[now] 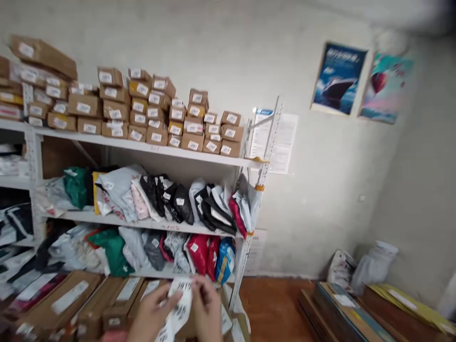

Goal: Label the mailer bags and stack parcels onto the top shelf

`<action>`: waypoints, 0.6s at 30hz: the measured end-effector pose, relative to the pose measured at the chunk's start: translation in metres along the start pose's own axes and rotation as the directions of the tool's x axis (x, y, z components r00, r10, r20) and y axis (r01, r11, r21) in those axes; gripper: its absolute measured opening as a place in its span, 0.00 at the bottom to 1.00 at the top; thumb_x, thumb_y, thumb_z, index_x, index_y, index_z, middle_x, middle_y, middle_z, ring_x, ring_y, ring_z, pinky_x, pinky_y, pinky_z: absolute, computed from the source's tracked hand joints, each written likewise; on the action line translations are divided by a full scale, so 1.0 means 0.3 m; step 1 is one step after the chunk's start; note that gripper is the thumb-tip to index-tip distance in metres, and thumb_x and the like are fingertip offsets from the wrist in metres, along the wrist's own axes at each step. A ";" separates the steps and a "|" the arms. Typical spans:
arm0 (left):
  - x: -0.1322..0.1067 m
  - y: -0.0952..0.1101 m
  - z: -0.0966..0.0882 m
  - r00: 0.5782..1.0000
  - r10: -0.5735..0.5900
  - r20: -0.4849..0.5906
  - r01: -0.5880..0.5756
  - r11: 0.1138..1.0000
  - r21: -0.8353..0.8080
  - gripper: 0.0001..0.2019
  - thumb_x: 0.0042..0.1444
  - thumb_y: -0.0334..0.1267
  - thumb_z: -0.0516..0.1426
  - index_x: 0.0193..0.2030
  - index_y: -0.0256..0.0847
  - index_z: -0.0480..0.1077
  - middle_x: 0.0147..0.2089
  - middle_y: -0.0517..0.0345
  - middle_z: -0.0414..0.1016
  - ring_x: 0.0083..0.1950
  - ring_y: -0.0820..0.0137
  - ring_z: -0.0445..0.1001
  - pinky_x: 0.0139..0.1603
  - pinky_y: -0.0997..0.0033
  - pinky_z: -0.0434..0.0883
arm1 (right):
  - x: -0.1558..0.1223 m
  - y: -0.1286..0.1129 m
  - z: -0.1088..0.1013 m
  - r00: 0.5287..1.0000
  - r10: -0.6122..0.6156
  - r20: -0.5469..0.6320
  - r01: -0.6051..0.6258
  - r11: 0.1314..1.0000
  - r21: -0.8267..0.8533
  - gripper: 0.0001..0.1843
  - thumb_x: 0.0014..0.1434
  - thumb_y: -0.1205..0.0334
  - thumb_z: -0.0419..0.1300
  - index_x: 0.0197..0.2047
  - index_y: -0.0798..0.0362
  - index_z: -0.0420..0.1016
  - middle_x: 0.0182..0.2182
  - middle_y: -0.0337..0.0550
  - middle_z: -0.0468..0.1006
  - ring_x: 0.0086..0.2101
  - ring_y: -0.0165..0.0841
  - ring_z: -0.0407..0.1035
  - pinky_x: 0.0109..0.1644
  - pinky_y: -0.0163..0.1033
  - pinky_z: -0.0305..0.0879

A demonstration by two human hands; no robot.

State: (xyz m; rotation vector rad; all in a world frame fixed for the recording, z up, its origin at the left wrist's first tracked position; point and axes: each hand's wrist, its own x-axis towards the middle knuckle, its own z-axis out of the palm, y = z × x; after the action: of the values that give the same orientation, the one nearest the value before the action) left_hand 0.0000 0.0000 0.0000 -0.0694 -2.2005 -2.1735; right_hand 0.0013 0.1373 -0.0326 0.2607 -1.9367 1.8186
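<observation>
A strip of white number labels (184, 304) hangs between my two hands, low in the middle of the view. My left hand (151, 308) grips the strip from the left, thumb on top, fingers closed. At the strip's upper right edge my right hand (206, 306) pinches with its fingertips. The upper label shows large black digits; the rest curls downward. Just beyond my hands lie long brown cartons (89, 304) with white labels. Motion blur hides the finer detail of my fingers.
A white metal rack (213, 159) carries stacked small boxes (83, 105) on top and bagged parcels (183, 202) on the shelves below. Flat cartons (342, 304) and a grey sack (374, 266) are on the brown floor (270, 308) at right. Posters (338, 78) hang on the wall.
</observation>
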 end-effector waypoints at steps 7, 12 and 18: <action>0.264 -0.022 0.038 0.965 -0.061 0.257 0.131 0.955 -0.265 0.32 0.33 0.53 0.71 0.44 0.35 0.77 0.38 0.49 0.81 0.40 0.59 0.78 0.40 0.69 0.74 | 0.237 0.074 0.011 0.988 0.093 -0.127 -0.075 0.987 0.139 0.22 0.55 0.44 0.61 0.41 0.55 0.79 0.34 0.49 0.81 0.32 0.36 0.74 0.38 0.38 0.71; 0.404 -0.116 0.022 0.952 -0.047 0.302 0.139 0.947 -0.290 0.30 0.37 0.56 0.69 0.44 0.37 0.77 0.41 0.51 0.81 0.42 0.60 0.78 0.43 0.69 0.74 | 0.329 0.180 0.042 0.989 0.100 -0.110 -0.082 0.984 0.161 0.23 0.55 0.43 0.61 0.41 0.55 0.78 0.30 0.47 0.79 0.31 0.34 0.71 0.36 0.36 0.68; 0.572 -0.162 0.070 0.976 -0.078 0.202 0.139 0.941 -0.308 0.29 0.30 0.60 0.70 0.35 0.40 0.78 0.34 0.54 0.81 0.37 0.59 0.78 0.41 0.68 0.75 | 0.461 0.363 0.082 0.988 0.056 -0.144 -0.007 0.948 0.317 0.24 0.53 0.47 0.65 0.48 0.53 0.75 0.24 0.37 0.69 0.26 0.27 0.63 0.31 0.32 0.62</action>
State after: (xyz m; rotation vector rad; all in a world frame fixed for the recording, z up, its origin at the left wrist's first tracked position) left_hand -0.1745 0.0202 -0.0375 -0.1739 -1.9513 -2.6723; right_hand -0.1727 0.1490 -0.0666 0.1877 -1.5511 2.1028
